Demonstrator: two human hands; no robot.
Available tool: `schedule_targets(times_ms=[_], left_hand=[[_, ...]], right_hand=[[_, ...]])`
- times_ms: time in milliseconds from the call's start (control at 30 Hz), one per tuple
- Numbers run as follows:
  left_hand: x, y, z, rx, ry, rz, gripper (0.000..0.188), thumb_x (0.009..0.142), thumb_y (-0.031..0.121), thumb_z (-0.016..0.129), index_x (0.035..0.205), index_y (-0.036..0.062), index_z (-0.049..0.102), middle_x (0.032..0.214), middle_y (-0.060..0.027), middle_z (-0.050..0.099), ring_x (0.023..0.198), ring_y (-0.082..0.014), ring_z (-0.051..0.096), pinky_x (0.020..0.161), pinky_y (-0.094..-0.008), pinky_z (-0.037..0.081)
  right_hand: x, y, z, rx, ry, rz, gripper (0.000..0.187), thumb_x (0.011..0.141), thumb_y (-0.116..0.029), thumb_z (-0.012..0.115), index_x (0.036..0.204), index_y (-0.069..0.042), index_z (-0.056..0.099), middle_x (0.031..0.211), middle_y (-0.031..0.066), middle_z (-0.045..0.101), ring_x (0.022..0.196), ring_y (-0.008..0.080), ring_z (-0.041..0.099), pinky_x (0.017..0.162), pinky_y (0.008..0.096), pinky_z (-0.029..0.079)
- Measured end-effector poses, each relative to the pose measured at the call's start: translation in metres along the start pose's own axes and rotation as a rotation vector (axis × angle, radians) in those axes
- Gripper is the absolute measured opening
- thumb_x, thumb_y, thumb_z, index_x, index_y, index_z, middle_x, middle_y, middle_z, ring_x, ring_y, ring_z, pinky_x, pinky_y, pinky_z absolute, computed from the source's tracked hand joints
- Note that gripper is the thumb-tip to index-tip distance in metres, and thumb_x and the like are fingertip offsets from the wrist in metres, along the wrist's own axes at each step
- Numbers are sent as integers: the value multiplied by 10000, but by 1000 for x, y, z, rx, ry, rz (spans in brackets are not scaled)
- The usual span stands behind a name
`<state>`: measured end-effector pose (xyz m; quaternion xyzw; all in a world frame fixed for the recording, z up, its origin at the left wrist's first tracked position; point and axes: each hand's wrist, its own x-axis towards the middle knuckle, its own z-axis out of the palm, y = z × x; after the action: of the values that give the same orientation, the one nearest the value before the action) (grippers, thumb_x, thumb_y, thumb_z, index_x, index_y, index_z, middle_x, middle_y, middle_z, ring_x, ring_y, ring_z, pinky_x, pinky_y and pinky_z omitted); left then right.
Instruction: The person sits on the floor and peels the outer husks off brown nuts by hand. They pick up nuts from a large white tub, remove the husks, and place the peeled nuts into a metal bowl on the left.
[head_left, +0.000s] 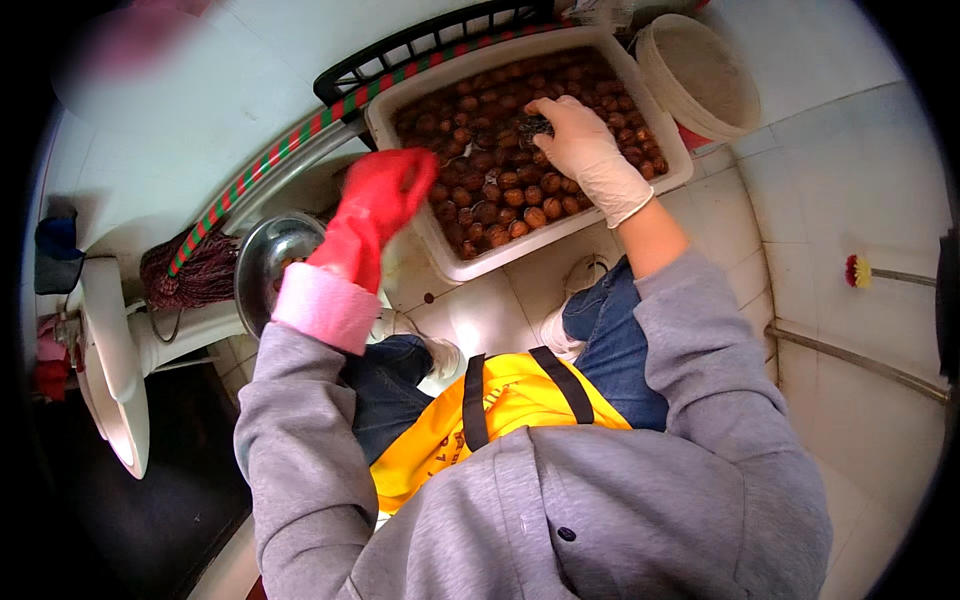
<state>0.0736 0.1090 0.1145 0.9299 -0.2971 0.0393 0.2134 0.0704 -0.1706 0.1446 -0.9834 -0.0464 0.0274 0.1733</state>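
A white rectangular tub (462, 272) holds brown water and many walnuts (535, 216), some poking above the surface. Over its left edge is my left hand (388, 190) in a red rubber glove with a pink cuff; its fingers are curled together, slightly blurred, and whatever they may hold is hidden. My right hand (585, 148), in a thin pale glove, reaches over the middle of the tub. Under its bent fingers and thumb sits a dark, wiry scouring pad (533, 128), which the hand grips loosely.
A steel bowl (262, 262) stands left of the tub, beside a mop head (185, 272) with a striped handle (290, 142). To the right is a pale bucket (695, 75); behind, a black crate (430, 42). A white basin (110, 360) stands far left. A walnut-sized brown bit (428, 298) lies on the tiles.
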Motion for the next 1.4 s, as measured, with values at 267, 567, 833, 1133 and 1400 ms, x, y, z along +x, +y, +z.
schedule_targets(times_ms=[267, 567, 833, 1133, 1400], left_hand=[[11, 58, 88, 173, -456, -232, 389, 874, 380, 500, 980, 59, 694, 981, -219, 680, 922, -403, 647, 820, -481, 518], [13, 77, 124, -188, -389, -684, 416, 888, 419, 544, 1141, 108, 658, 1104, -185, 666, 1058, -337, 633, 891, -443, 501], [-3, 63, 133, -2565, 478, -773, 446, 971, 273, 524, 1370, 83, 465, 1437, -140, 441, 1253, -282, 484, 1008, -405, 434], [-34, 21, 210, -2287, 405, -504, 448, 998, 339, 434, 1366, 86, 471, 1473, -133, 410, 1323, -251, 425, 1024, -394, 424], [-22, 58, 199, -1473, 379, -578, 401, 926, 165, 572, 1299, 33, 513, 1273, -148, 580, 1179, -278, 557, 984, -361, 452]], right_hand=[[-4, -5, -2, 38, -22, 10, 437, 841, -182, 684, 1260, -140, 565, 1204, 153, 577, 1112, 348, 580, 920, 443, 500], [-5, 16, 6, -32, -102, 76, 442, 851, -209, 674, 1266, -117, 552, 1236, 150, 571, 1144, 342, 564, 941, 437, 489], [1, 37, 66, 4, -221, 139, 598, 831, -234, 716, 1319, -40, 428, 1255, 217, 554, 1123, 374, 580, 920, 447, 504], [10, 29, 106, 19, -337, 148, 427, 840, -252, 681, 1197, -35, 593, 1160, 209, 600, 1118, 385, 580, 918, 429, 500], [-20, -30, 95, 209, 10, -275, 245, 819, -176, 650, 1038, -66, 650, 980, 174, 591, 960, 377, 583, 846, 436, 485]])
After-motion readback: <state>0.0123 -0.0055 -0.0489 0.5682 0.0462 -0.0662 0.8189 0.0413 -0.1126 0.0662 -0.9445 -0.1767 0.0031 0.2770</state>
